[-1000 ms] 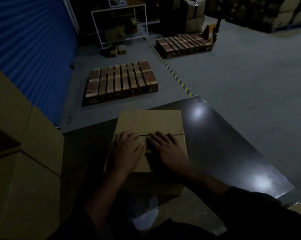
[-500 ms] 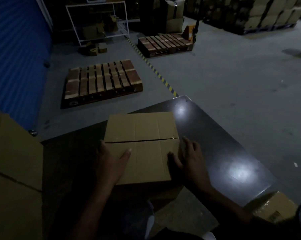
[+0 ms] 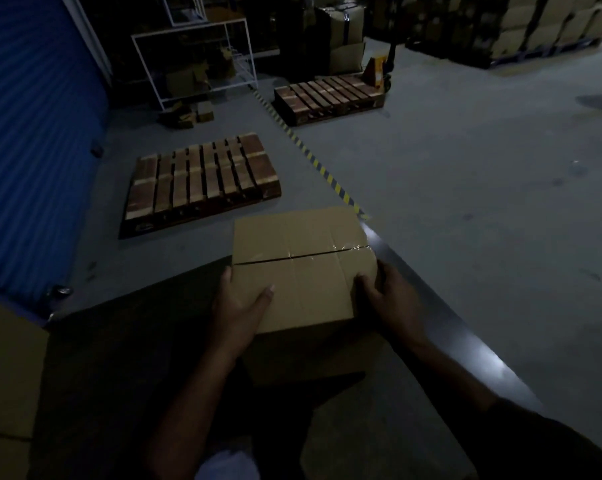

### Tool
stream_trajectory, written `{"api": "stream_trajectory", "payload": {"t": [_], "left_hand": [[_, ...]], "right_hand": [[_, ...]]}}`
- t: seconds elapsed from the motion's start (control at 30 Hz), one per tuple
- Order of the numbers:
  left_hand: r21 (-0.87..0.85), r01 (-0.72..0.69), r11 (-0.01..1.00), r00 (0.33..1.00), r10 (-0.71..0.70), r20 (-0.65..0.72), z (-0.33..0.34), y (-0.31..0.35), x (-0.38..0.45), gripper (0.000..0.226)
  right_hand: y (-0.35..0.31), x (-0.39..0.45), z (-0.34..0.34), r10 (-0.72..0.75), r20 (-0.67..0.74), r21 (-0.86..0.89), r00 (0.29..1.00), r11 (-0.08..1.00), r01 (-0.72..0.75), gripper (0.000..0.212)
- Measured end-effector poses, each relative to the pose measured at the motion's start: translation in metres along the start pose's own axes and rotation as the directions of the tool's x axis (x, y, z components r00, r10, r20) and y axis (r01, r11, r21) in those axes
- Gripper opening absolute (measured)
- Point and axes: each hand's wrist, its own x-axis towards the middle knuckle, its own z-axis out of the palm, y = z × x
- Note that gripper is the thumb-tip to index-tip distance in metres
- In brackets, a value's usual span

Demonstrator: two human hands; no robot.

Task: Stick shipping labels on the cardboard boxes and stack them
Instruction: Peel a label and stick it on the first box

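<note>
A brown cardboard box (image 3: 303, 261) with clear tape across its top seam is held between my two hands over the dark table (image 3: 441, 327). My left hand (image 3: 239, 311) grips its left side, thumb lying on the top. My right hand (image 3: 388, 299) grips the right side, thumb on the top edge and fingers down the side wall. The box appears raised off the table. No shipping label shows on the visible top face.
Large cardboard boxes (image 3: 8, 375) stand at my left. On the grey floor beyond lie two wooden pallets (image 3: 202, 181) (image 3: 327, 98), a yellow-black floor stripe (image 3: 324, 171), a white rack (image 3: 195, 60) and a pallet jack (image 3: 379, 71). Stacked boxes (image 3: 542, 26) fill the far right.
My hands went from lying flat on the box top to gripping its two sides. The box has risen and shifted toward the table's far right edge.
</note>
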Motion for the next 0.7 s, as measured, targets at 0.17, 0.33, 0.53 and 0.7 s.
{"api": "stream_trajectory", "payload": {"t": [0.17,0.33,0.53,0.7], "left_hand": [[-0.171,-0.017,0.985,0.999,0.022,0.033,0.078,0.038,0.043,0.105],[-0.212,-0.029,0.977,0.999,0.023,-0.028,0.140,0.070,0.092,0.098],[-0.175,-0.039,0.984,0.995,0.023,-0.092,0.183,0.096,0.165,0.099],[-0.107,-0.014,0.994,0.997,0.006,-0.073,0.206,0.092,0.193,0.096]], "right_hand": [[0.030,0.091,-0.033,-0.024,0.022,0.028,0.999,0.999,0.023,0.058],[0.051,0.189,-0.045,-0.056,0.017,0.036,0.998,0.998,0.056,0.059],[0.061,0.288,-0.037,-0.060,0.032,0.048,0.998,0.997,0.058,0.062],[0.086,0.318,-0.013,-0.068,0.040,0.013,0.997,0.998,0.067,0.054]]}}
